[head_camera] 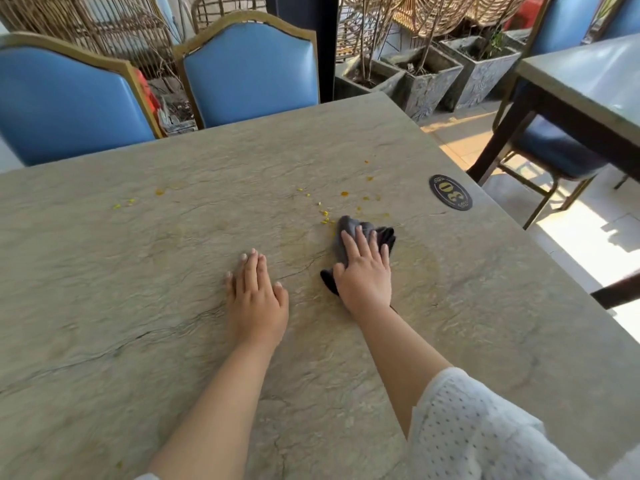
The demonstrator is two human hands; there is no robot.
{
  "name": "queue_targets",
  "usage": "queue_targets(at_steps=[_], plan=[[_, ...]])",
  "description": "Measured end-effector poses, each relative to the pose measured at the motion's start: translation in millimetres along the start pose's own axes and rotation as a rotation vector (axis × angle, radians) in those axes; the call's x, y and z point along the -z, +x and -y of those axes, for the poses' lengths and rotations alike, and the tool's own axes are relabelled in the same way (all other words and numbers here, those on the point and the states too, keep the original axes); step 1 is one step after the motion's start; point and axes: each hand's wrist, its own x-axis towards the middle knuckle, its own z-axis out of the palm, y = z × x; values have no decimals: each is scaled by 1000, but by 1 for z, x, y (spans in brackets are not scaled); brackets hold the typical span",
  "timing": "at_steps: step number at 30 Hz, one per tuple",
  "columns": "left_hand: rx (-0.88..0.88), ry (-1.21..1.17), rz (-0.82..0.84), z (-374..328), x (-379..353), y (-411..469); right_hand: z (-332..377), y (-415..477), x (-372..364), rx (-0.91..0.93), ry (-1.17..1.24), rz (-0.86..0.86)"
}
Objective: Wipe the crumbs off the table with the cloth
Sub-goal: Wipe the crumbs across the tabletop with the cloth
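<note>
- Crumbs (325,216) in plain sight, yellow bits just above the cloth (349,233) right of centre, so I call the wipe barely under way.
- My right hand (365,268) lies flat on the dark grey cloth, fingers slightly spread and pressing it down on the stone-look table (138,306).
- My left hand (256,292) rests bare on the top at centre, palm down, fingers close together, holding nothing.
- More to clear: orange spots (367,188) toward the upper right, another small scatter (130,201) at centre left, well apart from the cloth.
- An oval number plaque (450,192) sits near the right edge.
- Room: two blue chairs (249,71) at the far side, stone planters (426,77) top right, a second table (588,81) at far right.
</note>
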Motion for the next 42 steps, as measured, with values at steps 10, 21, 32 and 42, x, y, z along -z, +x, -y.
queue_targets(at_steps=[10,21,32,42], plan=[[16,-87,-47,-2,-1,0,-73,-59,21,-353,-35,-122],[-208,-151,-130,-70,3,-24,-81,-135,19,-252,-74,-60],[-38,-98,-108,-61,-13,-35,-108,-47,41,-432,-40,-42],[-28,-89,-146,-61,-13,-38,-111,-94,35,-344,-84,-66]])
